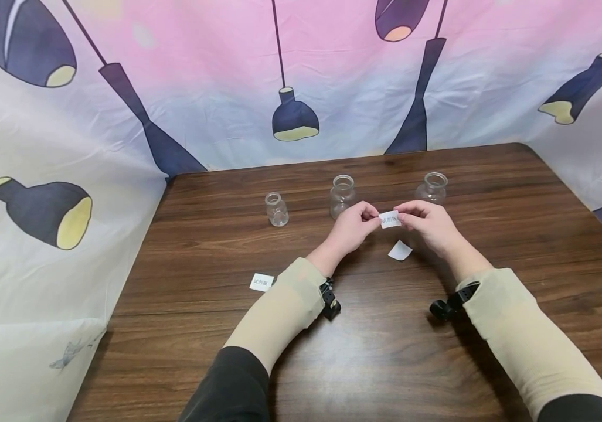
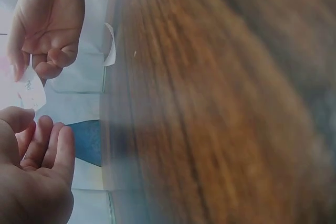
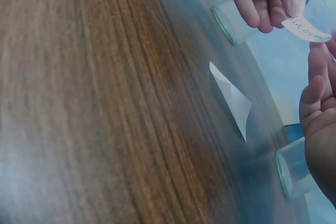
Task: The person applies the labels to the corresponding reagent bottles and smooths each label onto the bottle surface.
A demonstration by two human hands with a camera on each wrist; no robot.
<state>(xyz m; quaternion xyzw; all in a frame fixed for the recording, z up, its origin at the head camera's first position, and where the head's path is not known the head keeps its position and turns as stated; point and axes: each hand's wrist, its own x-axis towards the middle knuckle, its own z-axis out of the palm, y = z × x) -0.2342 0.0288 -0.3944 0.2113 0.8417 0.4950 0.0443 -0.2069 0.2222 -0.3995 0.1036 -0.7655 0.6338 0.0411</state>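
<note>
A small white label (image 1: pixel 390 219) with printed characters is stretched between both hands above the table. My left hand (image 1: pixel 352 227) pinches its left edge between thumb and fingers. At the opposite edge, my right hand (image 1: pixel 429 225) pinches it the same way. The label bows slightly in the right wrist view, where its print (image 3: pixel 307 30) shows. Below the hands, a blank white paper piece (image 1: pixel 400 251) lies on the table, its edges curling up. Behind the left hand stands a glass jar (image 1: pixel 342 193); another glass jar (image 1: pixel 431 187) is partly hidden by the right hand.
A smaller glass bottle (image 1: pixel 276 210) stands further left on the wooden table (image 1: pixel 190 246). Beside the left forearm lies a second printed label (image 1: pixel 261 282). A patterned cloth (image 1: pixel 227 88) hangs behind the table's back edge.
</note>
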